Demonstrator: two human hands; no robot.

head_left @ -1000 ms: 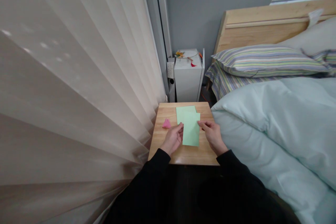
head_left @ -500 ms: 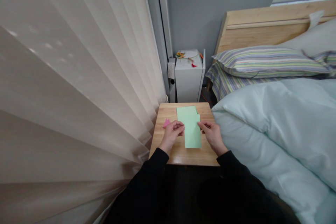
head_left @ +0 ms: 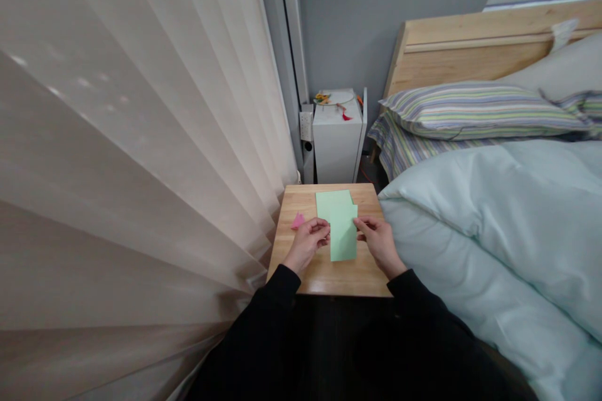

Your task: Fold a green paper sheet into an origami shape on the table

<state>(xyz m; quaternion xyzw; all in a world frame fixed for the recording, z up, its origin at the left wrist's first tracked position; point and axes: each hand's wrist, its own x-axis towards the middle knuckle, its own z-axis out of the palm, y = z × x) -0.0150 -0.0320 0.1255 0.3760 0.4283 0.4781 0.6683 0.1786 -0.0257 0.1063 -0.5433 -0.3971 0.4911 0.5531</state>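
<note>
The left sleeve (head_left: 256, 326) and right sleeve (head_left: 446, 329) are long, black and plain, with matte, loosely cut cloth narrowing to a cuff (head_left: 288, 279) at each wrist. The left hand (head_left: 306, 242) and right hand (head_left: 380, 242) are bare. Lower down, folds are lost in shadow.

Two hands (head_left: 305, 244), two green sheets (head_left: 343, 238), one pink piece (head_left: 298, 220) show.
</note>
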